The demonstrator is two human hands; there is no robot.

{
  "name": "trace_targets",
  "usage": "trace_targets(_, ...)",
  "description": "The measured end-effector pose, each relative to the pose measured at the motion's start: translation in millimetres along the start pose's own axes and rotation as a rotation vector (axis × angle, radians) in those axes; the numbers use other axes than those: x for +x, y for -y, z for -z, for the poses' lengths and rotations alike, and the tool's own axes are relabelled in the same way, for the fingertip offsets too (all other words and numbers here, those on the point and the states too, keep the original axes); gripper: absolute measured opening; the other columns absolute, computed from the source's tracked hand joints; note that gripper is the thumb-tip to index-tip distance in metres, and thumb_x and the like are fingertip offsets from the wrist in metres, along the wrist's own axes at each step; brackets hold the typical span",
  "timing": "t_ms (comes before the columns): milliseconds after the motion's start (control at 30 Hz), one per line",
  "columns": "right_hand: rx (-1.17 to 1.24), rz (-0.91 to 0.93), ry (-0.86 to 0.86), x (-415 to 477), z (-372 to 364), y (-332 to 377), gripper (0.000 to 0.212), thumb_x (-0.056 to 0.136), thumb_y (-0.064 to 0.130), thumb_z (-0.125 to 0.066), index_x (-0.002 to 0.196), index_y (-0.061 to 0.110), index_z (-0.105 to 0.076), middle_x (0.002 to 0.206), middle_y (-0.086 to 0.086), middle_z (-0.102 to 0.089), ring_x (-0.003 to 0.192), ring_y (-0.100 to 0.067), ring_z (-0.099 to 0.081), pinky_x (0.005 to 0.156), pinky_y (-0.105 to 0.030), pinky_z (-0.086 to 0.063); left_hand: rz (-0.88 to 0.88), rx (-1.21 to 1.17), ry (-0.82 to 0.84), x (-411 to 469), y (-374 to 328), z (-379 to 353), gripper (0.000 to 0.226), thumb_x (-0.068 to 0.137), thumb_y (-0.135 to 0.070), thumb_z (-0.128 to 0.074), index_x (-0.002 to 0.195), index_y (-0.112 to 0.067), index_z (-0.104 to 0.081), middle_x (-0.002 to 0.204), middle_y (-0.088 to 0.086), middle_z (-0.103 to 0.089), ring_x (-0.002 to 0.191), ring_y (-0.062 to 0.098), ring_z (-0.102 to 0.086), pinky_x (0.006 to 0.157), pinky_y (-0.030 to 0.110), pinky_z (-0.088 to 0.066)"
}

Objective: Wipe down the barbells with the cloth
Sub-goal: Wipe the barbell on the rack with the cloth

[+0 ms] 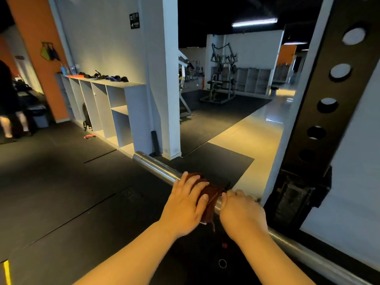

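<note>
Dark rubber mats [61, 182] cover most of this gym floor, with a glossy pale strip [257, 140] running off toward the far room. One steel barbell [156, 166] crosses the near space on a slant, its bare sleeve end pointing toward a white pillar [164, 79] and its other end passing low to the right, beside a black upright [320, 112] pierced with a row of round holes, six that I can count. One dark reddish-brown cloth [209, 199] is draped over the bar about midway along the visible length. The left hand [185, 206] lies flat on the cloth, fingers spread and pressing it down onto the steel rather than curled around it. The right hand [242, 212] sits just beside it, touching the cloth's edge, its fingers clenched over the bar itself. Both forearms are bare.

Along the left wall stands one white open shelf unit [115, 108] with several tall compartments; small dark items, straps or gloves, lie scattered on top, too small to count surely. One backpack [86, 118] leans in a lower bay, and one red band [90, 136] lies on the floor before it. Another person [8, 99] stands at the far left edge. In the back room one weight machine [222, 79] stands under a single lit tube lamp [254, 22].
</note>
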State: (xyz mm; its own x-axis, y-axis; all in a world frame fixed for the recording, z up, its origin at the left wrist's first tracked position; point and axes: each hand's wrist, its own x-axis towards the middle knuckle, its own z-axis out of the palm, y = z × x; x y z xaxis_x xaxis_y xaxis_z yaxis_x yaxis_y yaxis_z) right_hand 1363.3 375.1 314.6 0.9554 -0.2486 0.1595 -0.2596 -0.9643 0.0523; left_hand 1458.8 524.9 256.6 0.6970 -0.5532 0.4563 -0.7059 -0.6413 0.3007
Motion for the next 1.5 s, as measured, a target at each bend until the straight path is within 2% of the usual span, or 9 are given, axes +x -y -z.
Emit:
trace_targets(233,-0.102,-0.018,0.07,1,-4,4,0.039,0.103,0.024,-0.045,0.14,0.014,-0.045,0.125,-0.01,-0.054,0.107,-0.029,-0.058,0.081,-0.039,-0.05,-0.058,0.391,0.188,23,43,-2,0.06,0.083,-0.047,-0.072,0.132,-0.015,-0.061,0.145,0.006,-0.052,0.148,0.034,-0.03,0.121,0.067,-0.013)
trace_targets(367,-0.183,-0.068,0.097,-1,7,12,0.038,0.103,0.017,-0.043,0.14,0.013,-0.044,0.133,-0.012,-0.051,0.117,-0.033,-0.055,0.093,-0.043,-0.046,-0.094,0.372,0.26,15,45,-25,0.062,0.101,-0.051,-0.032,0.156,-0.025,-0.029,0.166,0.001,-0.019,0.156,0.036,0.008,0.123,0.062,0.002)
trace_targets(567,-0.219,-0.158,0.083,15,7,43,0.034,0.106,0.016,-0.043,0.14,0.014,-0.044,0.122,-0.009,-0.059,0.104,-0.032,-0.063,0.08,-0.038,-0.053,-0.189,0.041,0.1,27,77,15,0.059,0.102,-0.058,-0.005,0.15,-0.04,-0.034,0.156,-0.016,-0.032,0.156,0.014,0.0,0.125,0.038,0.013)
trace_targets(733,-0.306,-0.197,0.119,28,-5,45,0.032,0.1,0.012,-0.049,0.132,0.012,-0.048,0.109,-0.008,-0.062,0.087,-0.033,-0.067,0.061,-0.037,-0.048,-0.006,0.045,0.053,47,121,22,0.063,0.099,-0.053,-0.006,0.14,-0.034,-0.051,0.149,-0.008,-0.046,0.155,0.021,-0.015,0.127,0.052,0.0)
trace_targets(833,-0.342,-0.21,0.096,31,-13,44,0.026,0.1,0.015,-0.044,0.126,0.013,-0.049,0.103,-0.006,-0.064,0.084,-0.033,-0.067,0.064,-0.039,-0.055,0.059,0.025,0.048,40,97,19,0.061,0.1,-0.048,-0.01,0.145,-0.028,-0.046,0.157,0.0,-0.036,0.156,0.031,-0.001,0.124,0.054,0.01)
trace_targets(1000,-0.361,-0.286,-0.049,41,-27,55,0.042,0.098,0.026,-0.017,0.122,0.016,-0.049,0.111,-0.004,-0.062,0.091,-0.029,-0.066,0.068,-0.038,-0.04,-0.148,0.011,0.085,28,92,11,0.062,0.102,-0.051,-0.011,0.148,-0.023,-0.044,0.157,0.005,-0.037,0.156,0.034,-0.008,0.125,0.053,0.008)
trace_targets(1200,-0.311,-0.266,-0.008,54,-32,78,0.023,0.102,0.027,-0.043,0.119,0.016,-0.051,0.099,-0.003,-0.066,0.08,-0.029,-0.068,0.061,-0.037,-0.054,-0.049,-0.016,0.004,46,158,19,0.052,0.105,-0.047,-0.019,0.142,-0.025,-0.048,0.152,0.001,-0.043,0.155,0.028,-0.015,0.127,0.053,-0.002)
trace_targets(1367,-0.35,-0.271,0.013,55,-29,78,0.024,0.1,0.028,-0.045,0.118,0.014,-0.053,0.097,-0.003,-0.065,0.077,-0.029,-0.067,0.053,-0.035,-0.04,0.079,-0.036,0.006,41,110,11,0.054,0.104,-0.044,-0.019,0.143,-0.019,-0.048,0.158,0.011,-0.034,0.156,0.037,-0.001,0.123,0.057,0.007)
trace_targets(1500,-0.32,-0.276,0.013,57,-26,77,0.02,0.1,0.027,-0.049,0.114,0.014,-0.054,0.095,-0.004,-0.064,0.077,-0.029,-0.067,0.053,-0.035,-0.041,-0.058,-0.003,0.045,32,84,6,0.059,0.102,-0.046,-0.014,0.143,-0.019,-0.048,0.155,0.01,-0.037,0.156,0.037,-0.005,0.124,0.059,0.005)
